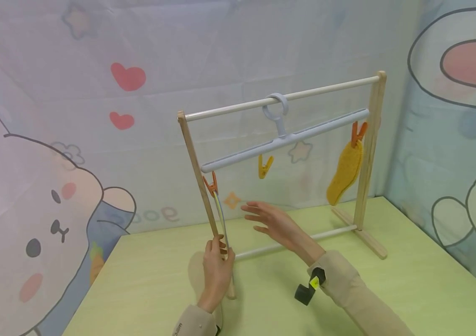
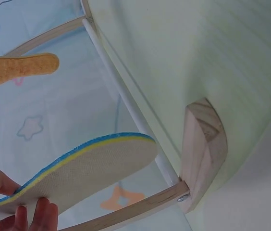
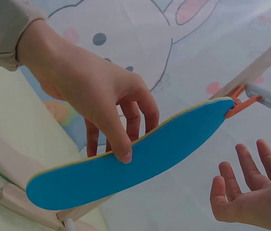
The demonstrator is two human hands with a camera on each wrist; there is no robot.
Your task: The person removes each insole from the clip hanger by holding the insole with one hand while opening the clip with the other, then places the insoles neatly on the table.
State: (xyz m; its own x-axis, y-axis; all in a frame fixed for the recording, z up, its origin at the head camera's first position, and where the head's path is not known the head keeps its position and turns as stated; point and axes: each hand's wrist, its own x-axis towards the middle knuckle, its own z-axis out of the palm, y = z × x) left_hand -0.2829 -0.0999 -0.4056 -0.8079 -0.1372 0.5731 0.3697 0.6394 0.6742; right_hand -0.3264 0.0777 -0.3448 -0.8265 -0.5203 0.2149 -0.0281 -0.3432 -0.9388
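My left hand (image 1: 217, 268) pinches the edge of an insole (image 3: 140, 168), thumb on its blue face and fingers on its grey back. A yellow rim runs round this insole, and its upper end sits in an orange clothespin (image 1: 211, 185) at the left end of a pale hanger (image 1: 246, 155). To the right of it, my right hand (image 1: 273, 226) is held in the air with spread fingers, touching nothing. From the hanger's right end hangs a furry yellow insole (image 1: 345, 172) in another orange clothespin (image 1: 358, 134). A yellow clothespin (image 1: 264, 167) hangs between them with nothing in it.
The hanger's hook loops over the white top bar (image 1: 330, 88) of a wooden rack (image 1: 372, 149). Its feet (image 1: 368, 240) stand on a pale yellow-green table (image 1: 137, 289). Behind is a cartoon-printed cloth (image 1: 204, 56). A black wrist camera (image 1: 305, 294) sits at my right sleeve.
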